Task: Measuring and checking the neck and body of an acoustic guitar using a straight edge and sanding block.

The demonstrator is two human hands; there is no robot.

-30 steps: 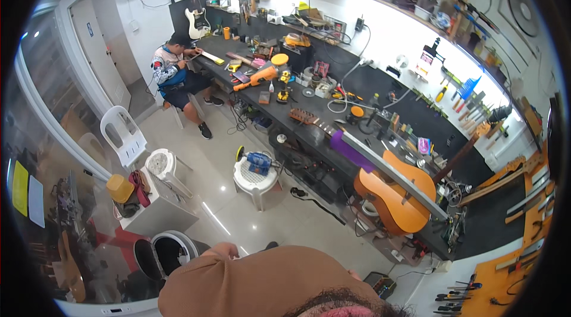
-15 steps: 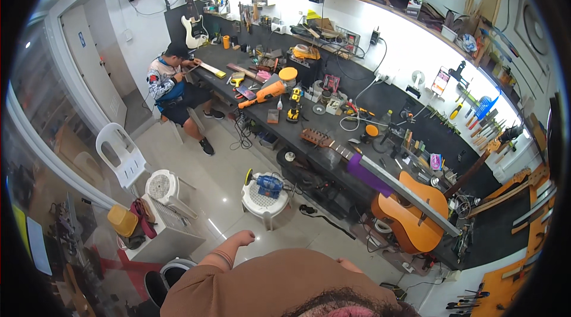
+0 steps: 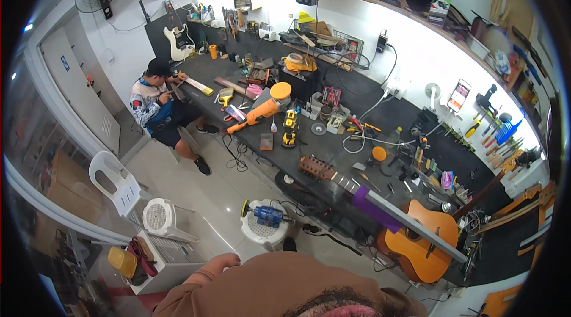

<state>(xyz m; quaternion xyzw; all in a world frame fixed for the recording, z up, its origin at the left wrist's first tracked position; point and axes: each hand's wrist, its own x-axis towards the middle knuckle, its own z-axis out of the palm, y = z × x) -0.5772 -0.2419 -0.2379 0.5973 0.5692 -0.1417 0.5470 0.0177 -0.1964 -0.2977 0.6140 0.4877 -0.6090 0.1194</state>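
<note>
My left hand hangs beside my body at the lower edge, fingers curled, with nothing visible in it. It is nearest a white stool bearing a blue motor tool with a round pad. My right hand is out of sight behind my brown-shirted body. To the right, an orange acoustic guitar lies at the dark bench with a metal straightedge and purple cloth along its neck.
A seated person works on a pale guitar neck at the bench's far end. A plastic chair, another stool and a cabinet stand left. Tools crowd the bench and wall; cables trail on the floor.
My view has shifted forward, so the bench and stools sit lower in the picture. A dark shoe now shows beside the stool. My right hand has dropped out of sight.
</note>
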